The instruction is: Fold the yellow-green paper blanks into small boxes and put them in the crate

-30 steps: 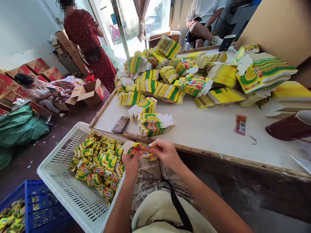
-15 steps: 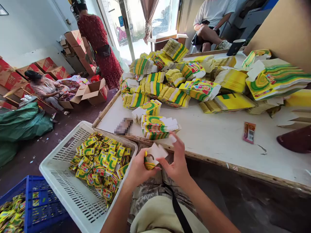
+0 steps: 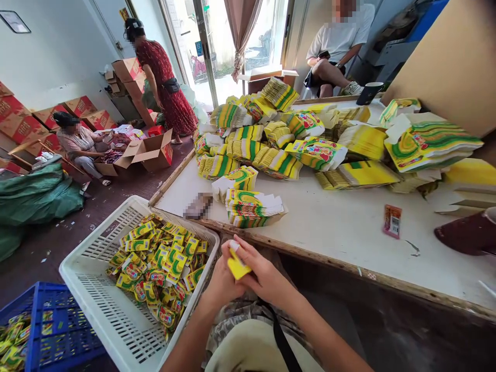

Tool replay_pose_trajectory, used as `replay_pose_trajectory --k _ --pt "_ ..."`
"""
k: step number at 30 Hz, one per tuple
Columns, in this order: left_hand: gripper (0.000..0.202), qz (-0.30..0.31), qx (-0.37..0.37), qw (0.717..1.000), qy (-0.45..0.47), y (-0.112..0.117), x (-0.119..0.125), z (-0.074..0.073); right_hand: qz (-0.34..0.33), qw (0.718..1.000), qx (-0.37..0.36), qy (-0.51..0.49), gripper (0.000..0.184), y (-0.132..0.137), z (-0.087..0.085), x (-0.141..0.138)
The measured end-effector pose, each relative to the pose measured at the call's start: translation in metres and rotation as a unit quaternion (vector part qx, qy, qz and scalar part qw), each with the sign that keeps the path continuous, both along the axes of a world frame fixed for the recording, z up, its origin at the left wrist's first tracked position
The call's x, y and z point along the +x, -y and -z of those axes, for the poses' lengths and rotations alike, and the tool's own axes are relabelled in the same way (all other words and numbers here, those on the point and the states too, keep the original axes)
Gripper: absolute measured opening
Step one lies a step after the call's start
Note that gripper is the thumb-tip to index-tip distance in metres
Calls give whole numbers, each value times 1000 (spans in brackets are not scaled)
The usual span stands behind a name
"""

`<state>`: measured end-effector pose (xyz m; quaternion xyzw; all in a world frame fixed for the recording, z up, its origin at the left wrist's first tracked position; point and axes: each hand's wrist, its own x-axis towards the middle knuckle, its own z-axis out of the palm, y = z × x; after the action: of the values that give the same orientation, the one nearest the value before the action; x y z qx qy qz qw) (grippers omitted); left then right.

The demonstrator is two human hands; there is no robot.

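Both hands meet at near centre, just below the table edge: left hand (image 3: 221, 281) and right hand (image 3: 263, 274) pinch a small yellow carton (image 3: 237, 266) between their fingers. Just left, white basket (image 3: 96, 281) holds folded yellow-green cartons (image 3: 160, 263). Beyond, on the table (image 3: 329, 227), sits a stack of flat carton blanks (image 3: 251, 207), larger piles farther off.

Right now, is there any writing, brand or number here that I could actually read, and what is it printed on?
None can be read for certain.
Flat yellow-green cartons on the table: red lettering, too blurred.
Folded boxes in the white basket: print too small.
Red cardboard boxes by the wall: white marks, illegible.
Small sachet on the table: too small.
Blue sign on the glass door: illegible.
Yellow box held by both hands, left hand and right hand: plain side showing.
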<state>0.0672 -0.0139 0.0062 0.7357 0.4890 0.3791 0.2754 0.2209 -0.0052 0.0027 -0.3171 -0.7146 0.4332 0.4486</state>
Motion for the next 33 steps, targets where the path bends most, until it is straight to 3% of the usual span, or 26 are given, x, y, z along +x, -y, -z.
replay_pose_trajectory --k 3,7,11,16,21,26,28,33 --pt "69 -38 33 999 -6 -2 0 1 31 997 56 36 41 -2 1 4" --pt "58 -82 46 993 -76 -4 -8 -4 116 990 77 26 52 -10 13 13" --pt "52 -65 18 995 -78 -7 -20 -9 51 990 92 98 75 -8 18 14" --pt "51 -65 -5 995 -72 -9 -23 -18 42 986 83 141 36 -11 8 18" --pt "52 -43 -38 995 -86 -7 -20 -25 -32 983 62 168 20 -21 -15 37" --pt "53 -55 -10 993 -105 -6 -21 -23 69 992 36 100 11 -12 -10 22" --pt "54 -50 -5 993 -108 -5 -21 -23 94 993 33 62 15 -7 -6 14" --pt "54 -22 10 994 -104 -8 -19 -26 135 990 -1 44 55 -5 -9 9"
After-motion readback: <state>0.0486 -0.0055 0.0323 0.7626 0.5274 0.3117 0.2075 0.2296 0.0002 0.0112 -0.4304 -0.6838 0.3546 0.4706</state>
